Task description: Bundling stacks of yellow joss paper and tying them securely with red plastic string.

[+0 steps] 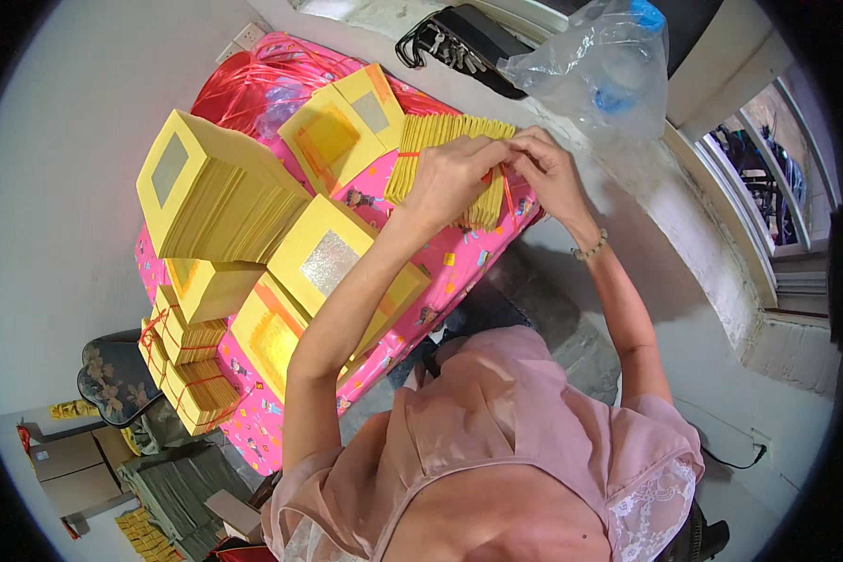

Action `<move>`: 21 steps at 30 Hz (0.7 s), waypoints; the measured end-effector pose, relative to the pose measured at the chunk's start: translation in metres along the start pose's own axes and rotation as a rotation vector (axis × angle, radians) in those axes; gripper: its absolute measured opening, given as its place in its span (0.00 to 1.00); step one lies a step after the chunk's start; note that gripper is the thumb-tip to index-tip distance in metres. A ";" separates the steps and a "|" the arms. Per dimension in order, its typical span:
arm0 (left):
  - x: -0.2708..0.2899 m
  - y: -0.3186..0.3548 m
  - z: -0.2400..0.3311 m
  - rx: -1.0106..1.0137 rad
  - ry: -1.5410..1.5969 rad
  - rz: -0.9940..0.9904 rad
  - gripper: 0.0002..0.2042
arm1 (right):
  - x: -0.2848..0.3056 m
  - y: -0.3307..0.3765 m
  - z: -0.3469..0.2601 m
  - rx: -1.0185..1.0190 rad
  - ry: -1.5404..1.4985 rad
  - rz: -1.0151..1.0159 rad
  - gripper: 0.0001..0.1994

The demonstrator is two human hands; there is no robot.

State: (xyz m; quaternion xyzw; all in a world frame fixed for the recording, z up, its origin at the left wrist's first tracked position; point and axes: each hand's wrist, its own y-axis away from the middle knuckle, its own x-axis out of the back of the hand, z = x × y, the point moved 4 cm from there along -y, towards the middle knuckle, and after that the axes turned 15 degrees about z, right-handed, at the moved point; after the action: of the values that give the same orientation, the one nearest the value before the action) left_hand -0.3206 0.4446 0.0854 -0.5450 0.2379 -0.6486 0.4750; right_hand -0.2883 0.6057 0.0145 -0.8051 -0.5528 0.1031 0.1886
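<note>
A bundle of folded yellow paper [485, 201] lies at the far right of the pink table, with red string [508, 190] around it. My left hand [452, 176] rests over the bundle, its fingers closed in a pinch on the string. Beside it, at the bundle's right end, my right hand [547, 170] is also pinched on the string; the fingertips of both hands nearly meet. A beaded bracelet [591, 246] circles my right wrist. Exactly how the string runs between the fingers is hidden.
A tall stack of yellow paper [225, 201] and lower stacks [332, 245] with silver or gold squares fill the pink-covered table [253, 433]. Tied bundles [197, 391] sit at its left. Red string [239, 94] heaps behind. A plastic bag [595, 70] and black pouch [478, 47] lie on the ledge.
</note>
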 end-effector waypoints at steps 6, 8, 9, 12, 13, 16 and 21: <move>-0.001 0.003 -0.003 0.003 0.001 0.058 0.10 | 0.000 -0.002 -0.007 0.076 0.056 -0.011 0.07; 0.000 0.004 -0.003 0.008 -0.001 0.066 0.10 | 0.003 -0.006 -0.010 0.087 0.083 -0.023 0.06; 0.000 0.004 -0.004 0.014 -0.005 0.068 0.10 | 0.004 -0.008 -0.011 0.102 0.117 -0.055 0.06; 0.000 0.004 -0.004 0.030 0.002 0.069 0.10 | 0.006 -0.013 -0.014 0.115 0.188 -0.095 0.06; 0.000 0.004 -0.004 0.039 0.006 0.072 0.10 | 0.006 -0.014 -0.016 0.110 0.219 -0.110 0.06; 0.002 0.004 -0.004 0.060 0.027 0.068 0.09 | 0.005 -0.016 -0.027 0.188 0.232 -0.106 0.06; 0.005 0.006 -0.010 0.282 0.094 0.035 0.07 | -0.004 -0.006 -0.044 0.273 0.325 -0.040 0.04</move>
State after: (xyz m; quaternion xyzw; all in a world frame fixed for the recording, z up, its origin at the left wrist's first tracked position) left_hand -0.3276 0.4358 0.0796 -0.4376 0.1757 -0.6921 0.5465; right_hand -0.2784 0.5959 0.0571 -0.7669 -0.5121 0.0423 0.3845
